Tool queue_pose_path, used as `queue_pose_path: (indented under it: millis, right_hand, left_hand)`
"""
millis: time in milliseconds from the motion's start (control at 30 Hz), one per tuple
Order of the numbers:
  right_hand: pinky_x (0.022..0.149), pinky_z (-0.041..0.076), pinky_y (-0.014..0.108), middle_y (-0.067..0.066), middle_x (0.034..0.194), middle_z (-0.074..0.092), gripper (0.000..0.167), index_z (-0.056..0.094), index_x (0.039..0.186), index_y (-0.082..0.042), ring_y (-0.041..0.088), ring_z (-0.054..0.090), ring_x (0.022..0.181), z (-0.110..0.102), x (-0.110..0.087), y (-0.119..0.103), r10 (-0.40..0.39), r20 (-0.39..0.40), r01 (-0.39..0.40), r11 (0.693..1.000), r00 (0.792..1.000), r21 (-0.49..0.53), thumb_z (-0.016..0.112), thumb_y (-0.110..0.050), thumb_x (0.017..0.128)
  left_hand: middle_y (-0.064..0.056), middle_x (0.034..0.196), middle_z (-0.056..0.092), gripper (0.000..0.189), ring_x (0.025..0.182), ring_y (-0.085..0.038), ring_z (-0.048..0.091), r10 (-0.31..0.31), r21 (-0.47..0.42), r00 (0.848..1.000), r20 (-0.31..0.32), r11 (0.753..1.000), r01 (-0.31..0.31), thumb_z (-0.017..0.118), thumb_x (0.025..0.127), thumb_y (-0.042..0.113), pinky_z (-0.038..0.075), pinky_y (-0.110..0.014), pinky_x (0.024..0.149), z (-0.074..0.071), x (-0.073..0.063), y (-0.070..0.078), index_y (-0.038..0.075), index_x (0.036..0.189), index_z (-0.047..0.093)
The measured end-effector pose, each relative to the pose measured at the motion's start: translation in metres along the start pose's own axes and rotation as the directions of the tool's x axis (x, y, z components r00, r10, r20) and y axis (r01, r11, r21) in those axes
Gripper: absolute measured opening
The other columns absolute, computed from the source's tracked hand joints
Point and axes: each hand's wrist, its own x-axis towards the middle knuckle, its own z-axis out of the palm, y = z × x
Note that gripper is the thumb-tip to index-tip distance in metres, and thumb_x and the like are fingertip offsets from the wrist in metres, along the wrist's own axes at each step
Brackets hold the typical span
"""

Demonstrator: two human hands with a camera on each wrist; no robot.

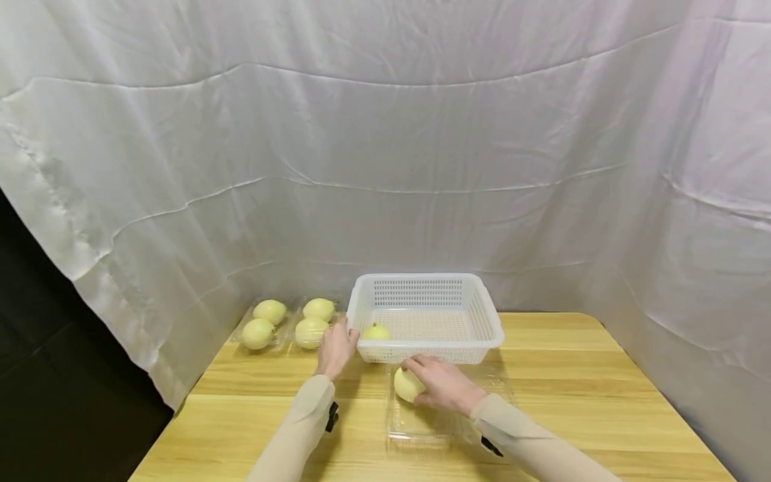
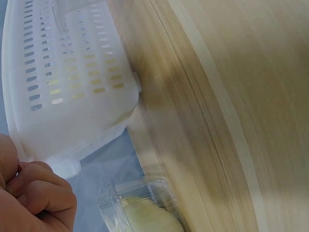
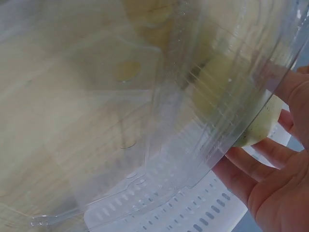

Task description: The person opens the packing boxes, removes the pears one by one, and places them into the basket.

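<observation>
Watching remotely, I see the right hand curl its fingers round a pale fruit, in or above the clear container, likely against rolling; beyond, the left hand pinches the white basket, probably steadying it; packed fruits sit leftward.

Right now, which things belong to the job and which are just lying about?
In the job, I think:
right hand, holding a yellow fruit
clear box by that fruit
left hand, holding the rim of the white basket
fruit inside the basket

Untouched, so maybe just lying about:
two fruit packs at the left
grey curtain behind
</observation>
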Motion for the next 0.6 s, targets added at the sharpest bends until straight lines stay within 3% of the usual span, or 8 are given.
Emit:
queue_pose_path:
  millis: [233,433,600]
  right_hand:
    - [0.087,0.056,0.042,0.004,0.126,0.062,0.075,0.052,0.128,-0.018,0.026,0.065,0.103,0.0022,0.0042,-0.0002,0.004,0.072,-0.005,1.0,0.997,0.015,0.089,-0.031,0.065]
    - [0.088,0.055,0.04,0.004,0.124,0.062,0.074,0.053,0.131,-0.017,0.023,0.066,0.099,0.0074,0.0075,0.0032,-0.013,0.068,0.012,1.0,0.998,0.002,0.087,-0.024,0.065]
    - [0.078,0.055,0.032,0.002,0.118,0.065,0.073,0.055,0.128,-0.017,0.019,0.066,0.091,0.0074,0.0079,0.0056,-0.008,0.051,0.008,1.0,0.999,0.012,0.085,-0.026,0.062]
  left_hand:
    - [-0.024,0.105,0.069,0.045,0.067,-0.024,0.059,-0.001,0.011,1.0,-0.014,1.0,0.001,0.054,0.093,0.018,0.044,-0.033,0.049,0.0007,-0.0001,0.0003,0.002,0.134,0.056]
    - [-0.023,0.105,0.069,0.045,0.066,-0.024,0.059,-0.008,0.009,1.0,-0.011,1.0,0.008,0.053,0.093,0.019,0.044,-0.032,0.048,0.0,-0.0011,0.0002,0.002,0.135,0.055]
    - [-0.024,0.104,0.069,0.044,0.067,-0.025,0.06,0.003,0.014,1.0,-0.018,1.0,-0.003,0.054,0.093,0.018,0.046,-0.034,0.049,0.0008,-0.0005,-0.0003,0.001,0.133,0.056]
